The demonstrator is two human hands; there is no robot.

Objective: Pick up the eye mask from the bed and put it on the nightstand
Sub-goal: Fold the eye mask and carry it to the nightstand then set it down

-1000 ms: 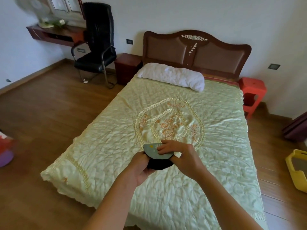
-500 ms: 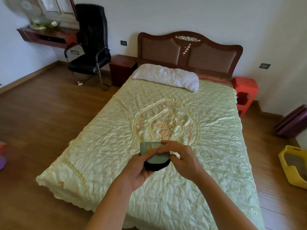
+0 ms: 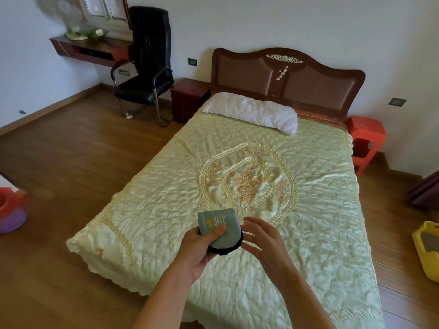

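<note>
Eye mask (image 3: pixel 217 227), folded, grey-green over black, is clamped in left hand (image 3: pixel 198 251) grip; right hand (image 3: pixel 266 243) spread apart beside it.

The eye mask (image 3: pixel 217 227) pinched in your left hand (image 3: pixel 197 252) looks like soft matt cloth, grey-green on its face with a black fabric edge below. Under it you see the bed (image 3: pixel 237 186) covered in glossy, quilted satin with raised embroidery, a crinkled white cloth pillow (image 3: pixel 251 111), and a padded headboard (image 3: pixel 287 78) framed in polished dark wood. The nightstand (image 3: pixel 187 98) is dark wood too, the floor (image 3: pixel 71 157) smooth wood planks, the stool (image 3: pixel 365 138) shiny red plastic.
</note>
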